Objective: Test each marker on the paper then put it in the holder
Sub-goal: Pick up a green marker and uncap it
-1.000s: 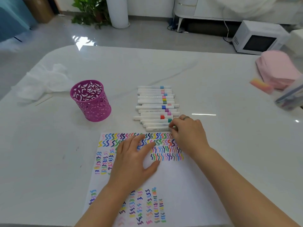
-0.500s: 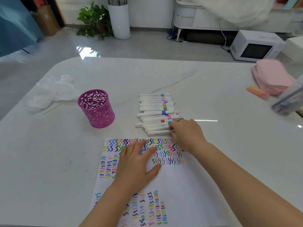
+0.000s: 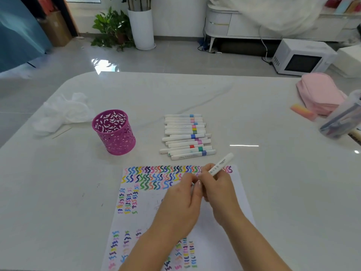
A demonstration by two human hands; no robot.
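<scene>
While the right hand [image 3: 216,184] grips a white marker [image 3: 221,163] above the scribbled paper [image 3: 142,222], the left hand [image 3: 179,204] pinches its near end; the magenta holder [image 3: 114,132] stands far left.

Bare counter [image 3: 58,192] lies open between the purple holder [image 3: 114,133] and the stack of markers [image 3: 185,136]. Crumpled white plastic [image 3: 62,112] crowds the holder's far left. A pink pouch [image 3: 320,92] and clear jar [image 3: 341,118] block the far right.
</scene>
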